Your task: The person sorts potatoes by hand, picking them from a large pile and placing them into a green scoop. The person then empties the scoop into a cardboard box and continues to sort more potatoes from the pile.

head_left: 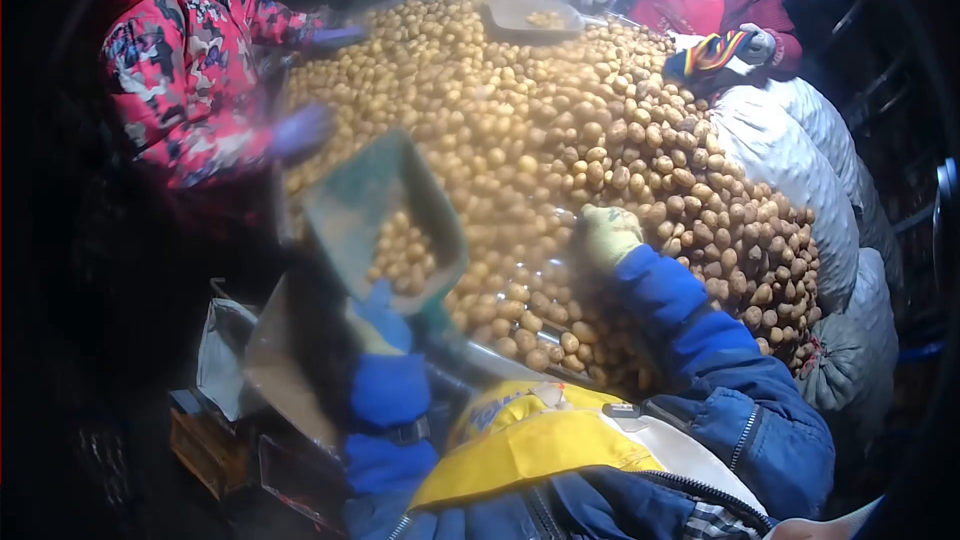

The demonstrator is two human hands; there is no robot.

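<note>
In the head view, a green scoop (pixel 343 202) with small potatoes (pixel 402 252) inside is tilted over the left front of a large potato heap (pixel 480 110). My left hand (pixel 378 320), in a blue and pale glove, is closed at the scoop's near end. Over on the right, my right hand (pixel 608 236), in a pale yellow glove, is curled against the heap. Whatever its fingers hold is hidden, though shiny metal bars (pixel 520 290) show among the potatoes close by. Motion blurs the scoop and my left hand.
A co-worker in a camouflage jacket (pixel 190 80) reaches over the heap from the left. Another, in a red apron (pixel 690 0), holds striped cloth (pixel 710 55). A second scoop (pixel 535 18) lies on the heap. White sacks (pixel 790 170) line the right side; a wooden box (pixel 210 445) stands lower left.
</note>
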